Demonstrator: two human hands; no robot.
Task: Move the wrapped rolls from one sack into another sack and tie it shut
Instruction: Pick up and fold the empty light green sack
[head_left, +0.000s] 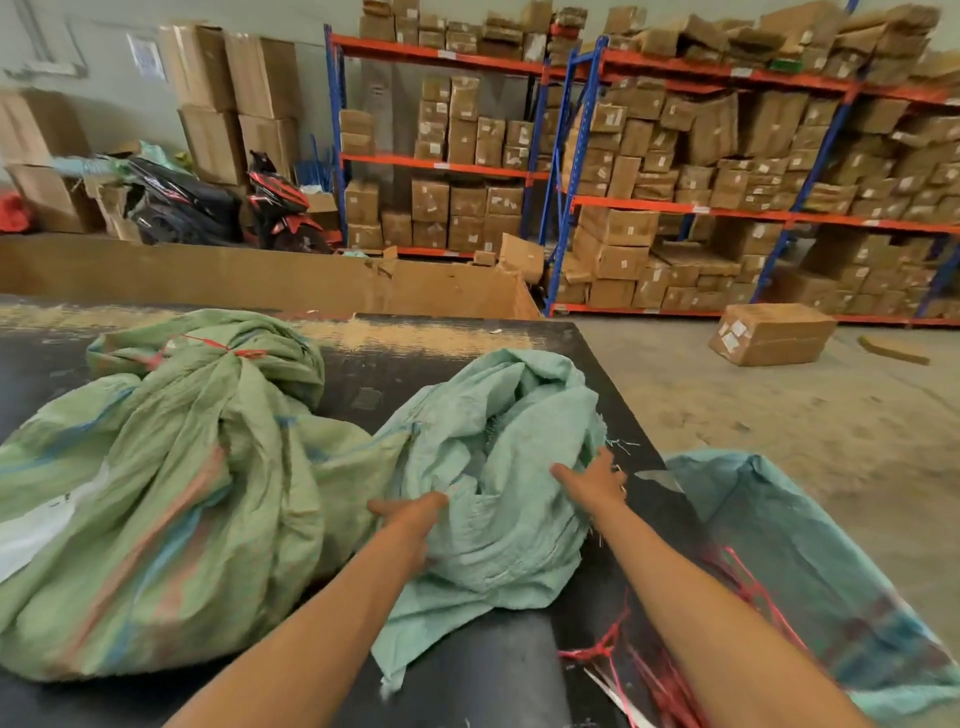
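Gripping the crumpled teal sack (493, 467): your left hand (415, 519) and right hand (597, 480) have fingers buried in cloth, curl unclear. Find its mouth, spread it wide.

Racks (727, 208) crammed with cardboard boxes (467, 202), a scooter (280, 208) by the wall, one loose box (771, 334) on the floor.
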